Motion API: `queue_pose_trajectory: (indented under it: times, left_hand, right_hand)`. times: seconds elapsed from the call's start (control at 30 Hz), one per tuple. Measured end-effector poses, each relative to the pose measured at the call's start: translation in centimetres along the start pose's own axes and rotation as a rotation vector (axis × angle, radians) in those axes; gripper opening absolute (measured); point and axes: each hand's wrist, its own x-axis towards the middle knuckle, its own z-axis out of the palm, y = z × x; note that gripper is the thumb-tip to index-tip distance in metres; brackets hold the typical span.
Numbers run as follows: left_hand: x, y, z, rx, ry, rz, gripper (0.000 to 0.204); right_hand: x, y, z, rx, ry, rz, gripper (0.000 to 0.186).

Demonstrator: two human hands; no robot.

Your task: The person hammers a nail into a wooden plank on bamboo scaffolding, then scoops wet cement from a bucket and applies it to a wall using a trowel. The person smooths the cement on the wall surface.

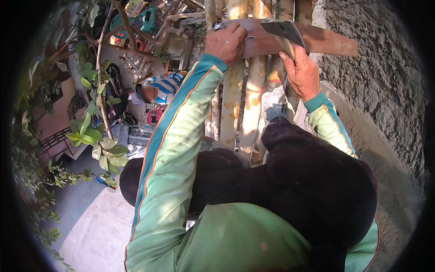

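My left hand is closed over a reddish wooden board that lies crosswise on bamboo poles. A small thin metal piece, perhaps a nail, shows beside my fingers on the board. My right hand grips the wooden handle of a hand tool, whose dark, flat metal head is over the board, right of my left hand. My legs in black trousers rest on the bamboo, a foot on a pole below my right hand.
A rough cement wall runs along the right. Leafy branches rise at the left. Below, another person in a striped shirt is among stacked sticks, a teal object and assorted items. A pale concrete surface lies far beneath, lower left.
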Motion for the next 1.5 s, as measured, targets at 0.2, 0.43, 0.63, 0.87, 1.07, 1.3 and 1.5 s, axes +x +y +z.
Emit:
queue_pose_trajectory:
  times: [0.2,0.43,0.63,0.87,1.07,1.3,1.5]
  left_hand:
    - [0.2,0.1,0.1,-0.027,0.030,0.015,0.012]
    - [0.2,-0.1,0.6,-0.016,0.023,-0.028,0.012]
    - [0.2,-0.2,-0.3,-0.111,-0.006,-0.042,0.012]
    - [0.4,-0.1,-0.3,-0.084,-0.030,-0.009,0.013]
    - [0.3,-0.3,-0.1,-0.042,-0.016,0.020,0.013]
    - [0.3,-0.2,0.0,-0.025,-0.021,0.030,0.013]
    - [0.1,-0.2,0.4,-0.030,0.008,0.006,0.012]
  right_hand:
    - [0.8,-3.4,-3.1,0.812,0.422,-0.391,0.017]
    - [0.2,1.6,0.5,0.028,-0.009,0.109,0.030]
    - [-0.1,1.9,-0.5,0.184,0.199,-0.016,0.027]
    - [-0.5,2.3,0.6,0.123,0.026,0.096,0.029]
    - [-0.9,2.1,1.4,0.055,0.009,0.056,0.031]
    - [-0.3,1.6,1.8,-0.136,-0.179,0.055,0.033]
    - [0.2,-1.4,-1.4,0.056,0.091,-0.077,0.037]
